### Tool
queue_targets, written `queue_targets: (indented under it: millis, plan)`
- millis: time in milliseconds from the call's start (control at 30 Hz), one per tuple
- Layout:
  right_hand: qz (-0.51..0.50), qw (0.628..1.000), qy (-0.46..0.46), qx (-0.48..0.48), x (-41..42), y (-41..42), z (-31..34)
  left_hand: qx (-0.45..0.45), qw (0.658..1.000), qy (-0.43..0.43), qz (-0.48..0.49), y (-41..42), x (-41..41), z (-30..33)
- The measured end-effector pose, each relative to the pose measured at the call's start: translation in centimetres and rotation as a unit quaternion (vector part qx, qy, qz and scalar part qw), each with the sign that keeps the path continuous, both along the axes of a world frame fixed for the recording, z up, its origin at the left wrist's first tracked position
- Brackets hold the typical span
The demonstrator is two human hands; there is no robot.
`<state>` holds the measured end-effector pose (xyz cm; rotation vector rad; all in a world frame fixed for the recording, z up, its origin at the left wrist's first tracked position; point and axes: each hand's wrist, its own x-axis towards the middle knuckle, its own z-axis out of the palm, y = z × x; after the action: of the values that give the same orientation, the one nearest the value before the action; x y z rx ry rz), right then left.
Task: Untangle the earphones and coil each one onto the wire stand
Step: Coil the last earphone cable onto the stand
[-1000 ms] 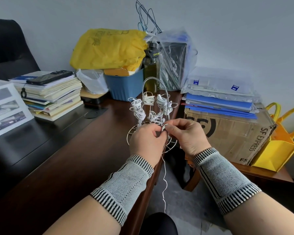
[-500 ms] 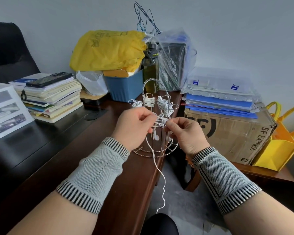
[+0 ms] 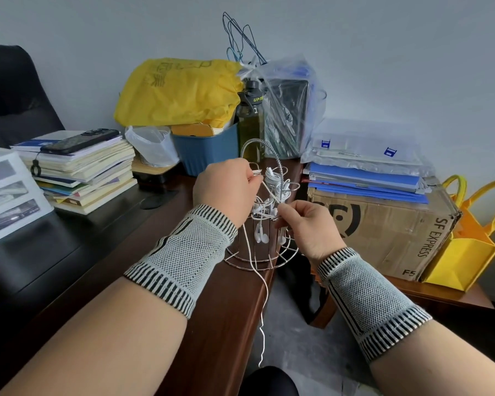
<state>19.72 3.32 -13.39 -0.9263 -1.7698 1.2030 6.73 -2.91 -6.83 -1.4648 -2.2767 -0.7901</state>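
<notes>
A silver wire stand with an arched handle stands at the right edge of the brown desk. Several white earphones are coiled on its hooks. My left hand is raised beside the stand's upper hooks and pinches a white earphone cable. My right hand pinches the same cable lower down, in front of the stand. A short stretch runs taut between the hands. The rest of the cable hangs over the desk edge toward the floor. Two earbuds dangle inside the stand.
A stack of books with a phone on top sits at the left. Behind the stand are a blue bin, a yellow bag, a bottle and a plastic-wrapped box. A cardboard box under blue folders stands to the right.
My left hand has risen from the stand's base to its upper hooks, pulling the cable up and to the left. My right hand stayed close in front of the stand.
</notes>
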Motion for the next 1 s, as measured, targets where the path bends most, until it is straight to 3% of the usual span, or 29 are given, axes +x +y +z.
queue_targets:
  millis: [267, 567, 700, 800, 1000]
  plan:
    - [-0.03, 0.999, -0.012, -0.02, -0.5, -0.1, 0.4, -0.116, 0.987, 0.105, 0.04, 0.9, -0.6, 0.6]
    - [-0.057, 0.995, -0.051, 0.06, -1.0, 0.0, 0.4, -0.155, 0.976, 0.145, 0.042, 0.7, -1.1, 1.0]
    - [-0.071, 0.996, -0.044, 0.044, -0.9, 0.2, 0.5, -0.114, 0.981, 0.157, 0.005, -1.8, -0.7, 0.6]
    - [-0.082, 0.996, -0.04, 0.024, -1.0, 0.2, 0.4, -0.057, 0.991, 0.122, -0.025, -3.5, -0.4, -0.9]
    - [-0.126, 0.99, -0.044, 0.038, -1.6, 0.0, 0.2, 0.057, 0.997, -0.045, -0.026, -3.8, 0.5, -4.1]
